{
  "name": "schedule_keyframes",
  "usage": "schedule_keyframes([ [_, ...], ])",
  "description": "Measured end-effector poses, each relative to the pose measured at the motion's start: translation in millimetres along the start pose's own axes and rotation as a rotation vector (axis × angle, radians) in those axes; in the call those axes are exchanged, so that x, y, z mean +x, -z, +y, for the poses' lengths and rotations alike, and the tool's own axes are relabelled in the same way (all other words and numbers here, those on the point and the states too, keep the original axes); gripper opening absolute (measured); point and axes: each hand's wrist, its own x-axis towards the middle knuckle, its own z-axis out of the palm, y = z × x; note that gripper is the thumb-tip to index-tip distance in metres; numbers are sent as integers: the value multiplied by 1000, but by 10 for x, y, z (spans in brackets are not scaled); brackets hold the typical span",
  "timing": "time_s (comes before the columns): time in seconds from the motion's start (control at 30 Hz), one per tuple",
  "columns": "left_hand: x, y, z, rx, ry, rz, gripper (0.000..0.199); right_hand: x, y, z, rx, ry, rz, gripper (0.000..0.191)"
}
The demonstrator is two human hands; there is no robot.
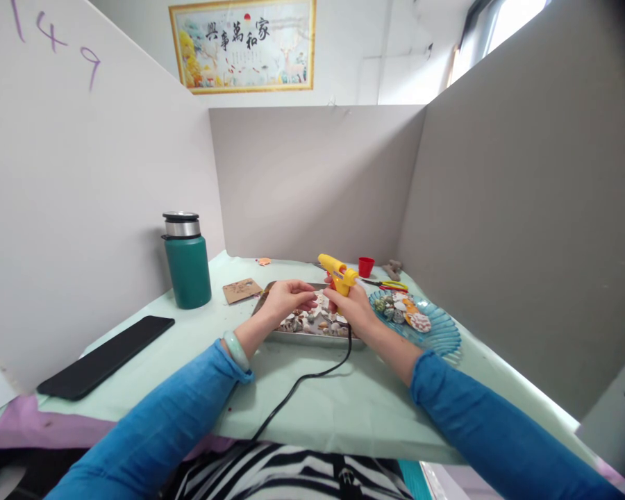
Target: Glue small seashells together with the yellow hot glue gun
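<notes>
My right hand (351,305) is wrapped round a yellow hot glue gun (337,269), its nozzle pointing up and left. A black cord (305,378) hangs from the gun's handle and crosses the tablecloth to the front edge. My left hand (290,300), a pale green bangle (236,349) at its wrist, hovers over the left part of a metal tray (312,339). Its fingers are pressed together; whatever they may pinch is too small or hidden to name. Several seashells (305,321) lie in the tray beneath both hands.
At the right, a blue glass plate (442,333) bears shells. Behind it are scissors (393,285) and a red cup (365,266). A brown card (242,290), a green bottle (187,271) and a long black case (107,356) lie or stand leftward. Grey partitions (317,180) enclose the table.
</notes>
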Motion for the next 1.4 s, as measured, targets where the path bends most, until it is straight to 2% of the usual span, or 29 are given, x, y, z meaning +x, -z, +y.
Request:
schedule_keyframes([
  [0.23, 11, 8, 30, 59, -23, 74, 19, 49, 44, 37, -39, 40, -3, 27],
  [0.37, 48, 54, 42, 9, -32, 155, 21, 96, 120, 41, -206, 89, -44, 13],
  [0.5, 82, 110, 37, -11, -74, 224, 21, 128, 187, 63, -396, 250, -91, 14],
  [0.7, 100, 166, 23, -40, -94, 263, 22, 186, 261, 233, -544, 525, -135, 16],
  [0.93, 90, 179, 29, -104, -69, 246, 22, 190, 310, 287, -659, 709, -225, 10],
  [1.07, 100, 184, 11, -140, -83, 225, 26, 183, 309, 286, -712, 738, -253, 6],
  [1.23, 109, 178, -3, -148, -102, 239, 28, 181, 302, 290, -730, 729, -198, 7],
  [1.4, 122, 181, -9, -134, -136, 264, 28, 169, 301, 265, -735, 745, -235, 5],
])
